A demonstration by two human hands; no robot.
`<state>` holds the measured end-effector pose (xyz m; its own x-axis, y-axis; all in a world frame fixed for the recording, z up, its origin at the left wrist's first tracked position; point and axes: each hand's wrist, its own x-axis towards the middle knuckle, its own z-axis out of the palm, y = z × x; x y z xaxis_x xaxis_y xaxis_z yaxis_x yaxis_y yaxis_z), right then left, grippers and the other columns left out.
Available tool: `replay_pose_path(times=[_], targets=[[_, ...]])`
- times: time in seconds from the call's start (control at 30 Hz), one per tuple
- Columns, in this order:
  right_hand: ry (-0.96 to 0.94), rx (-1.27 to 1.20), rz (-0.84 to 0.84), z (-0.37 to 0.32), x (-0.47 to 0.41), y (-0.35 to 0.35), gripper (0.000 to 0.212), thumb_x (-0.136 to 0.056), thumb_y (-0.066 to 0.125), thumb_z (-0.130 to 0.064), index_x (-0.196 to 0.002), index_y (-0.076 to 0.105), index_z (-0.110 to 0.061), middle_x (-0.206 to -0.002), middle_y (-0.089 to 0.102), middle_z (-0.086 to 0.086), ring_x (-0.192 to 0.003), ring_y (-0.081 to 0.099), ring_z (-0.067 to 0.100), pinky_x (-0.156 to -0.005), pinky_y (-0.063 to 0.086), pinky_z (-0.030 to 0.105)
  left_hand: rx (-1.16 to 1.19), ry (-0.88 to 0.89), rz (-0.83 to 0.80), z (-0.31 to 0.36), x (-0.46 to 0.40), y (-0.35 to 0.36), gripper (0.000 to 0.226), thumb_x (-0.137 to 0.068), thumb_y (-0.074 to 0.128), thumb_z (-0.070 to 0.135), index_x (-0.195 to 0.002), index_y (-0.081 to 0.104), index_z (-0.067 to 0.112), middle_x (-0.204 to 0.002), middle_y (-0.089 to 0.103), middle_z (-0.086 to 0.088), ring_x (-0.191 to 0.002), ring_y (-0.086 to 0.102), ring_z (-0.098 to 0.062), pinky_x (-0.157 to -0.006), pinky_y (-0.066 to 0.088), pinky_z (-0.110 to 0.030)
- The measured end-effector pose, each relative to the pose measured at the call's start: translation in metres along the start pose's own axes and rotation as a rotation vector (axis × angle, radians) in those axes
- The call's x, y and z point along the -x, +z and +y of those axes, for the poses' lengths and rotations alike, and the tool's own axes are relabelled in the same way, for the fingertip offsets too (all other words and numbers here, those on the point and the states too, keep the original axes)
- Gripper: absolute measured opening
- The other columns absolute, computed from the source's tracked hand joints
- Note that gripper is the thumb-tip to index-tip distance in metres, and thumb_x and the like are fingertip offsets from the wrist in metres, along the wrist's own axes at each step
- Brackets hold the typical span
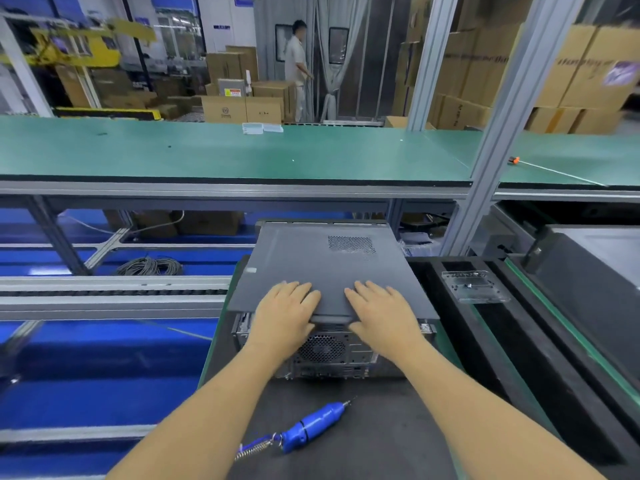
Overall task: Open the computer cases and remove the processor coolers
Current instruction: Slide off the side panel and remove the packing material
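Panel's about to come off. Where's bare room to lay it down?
Widest bare stretch: the green bench beyond the case, between the plastic sleeves and the left edge. The black mat near you is bare right of the screwdriver. Right side is crowded: clear tray, foam channels.

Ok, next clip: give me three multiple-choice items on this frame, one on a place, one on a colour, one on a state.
1. Where does the electric screwdriver lie?
A. on the dark mat in front of the computer case
B. on the green bench
C. on the case's side panel

2. What colour is the screwdriver?
A. yellow
B. blue
C. red

3. How are the hands placed?
A. both flat on the side panel
B. one holding the screwdriver
C. both off the case

Answers:
1 A, it lies on the mat near the computer case.
2 B, its body is blue.
3 A, the left hand and right hand rest with fingers spread on the side panel.
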<state>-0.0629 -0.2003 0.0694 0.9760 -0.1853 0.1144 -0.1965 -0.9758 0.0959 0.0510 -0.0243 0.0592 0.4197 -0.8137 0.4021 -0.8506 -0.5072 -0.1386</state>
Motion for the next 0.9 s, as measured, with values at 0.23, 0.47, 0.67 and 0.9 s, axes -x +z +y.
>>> replay_pose_path(times=[0.23,0.47,0.67,0.9], targets=[[0.07,0.157,0.369,0.008,-0.025,-0.085,0.022,-0.078,0.066,-0.003,-0.096,0.063,-0.017,-0.077,0.063,0.001,-0.068,0.062,0.028,-0.05,0.038,0.031,-0.013,-0.178,0.549,0.007,-0.049,-0.065,0.045,-0.07,0.07,-0.003,-0.111,0.071,0.017,-0.122,0.067,-0.012,-0.116,0.059,-0.036,-0.112,0.034,-0.058],[0.287,0.129,0.698,0.018,0.0,-0.135,0.031,-0.051,0.077,0.006,-0.067,0.056,-0.01,-0.048,0.051,0.003,-0.036,0.048,0.028,-0.047,0.015,0.018,0.429,-0.272,0.734,0.055,-0.093,-0.121,0.096,-0.072,0.056,-0.004,-0.154,0.011,0.019,-0.16,0.011,-0.027,-0.15,0.008,-0.045,-0.123,0.011,-0.054],[0.457,0.229,0.747,0.087,0.037,-0.164,0.031,-0.059,0.077,0.005,-0.07,0.052,-0.01,-0.052,0.055,0.008,-0.038,0.051,0.03,-0.05,0.01,0.018,0.74,-0.153,0.635,0.117,-0.132,-0.124,0.098,-0.083,0.058,0.007,-0.159,-0.003,0.021,-0.167,-0.007,-0.011,-0.154,-0.009,-0.026,-0.123,0.009,-0.031],[0.782,0.114,0.554,0.222,0.072,-0.135,0.021,-0.089,0.062,-0.011,-0.084,0.042,-0.016,-0.077,0.062,0.013,-0.065,0.049,0.032,-0.056,0.031,0.033,0.924,-0.118,0.065,0.202,-0.183,-0.07,0.06,-0.093,0.051,0.022,-0.15,0.037,0.027,-0.154,0.04,0.007,-0.135,0.043,-0.016,-0.101,0.04,-0.033]])
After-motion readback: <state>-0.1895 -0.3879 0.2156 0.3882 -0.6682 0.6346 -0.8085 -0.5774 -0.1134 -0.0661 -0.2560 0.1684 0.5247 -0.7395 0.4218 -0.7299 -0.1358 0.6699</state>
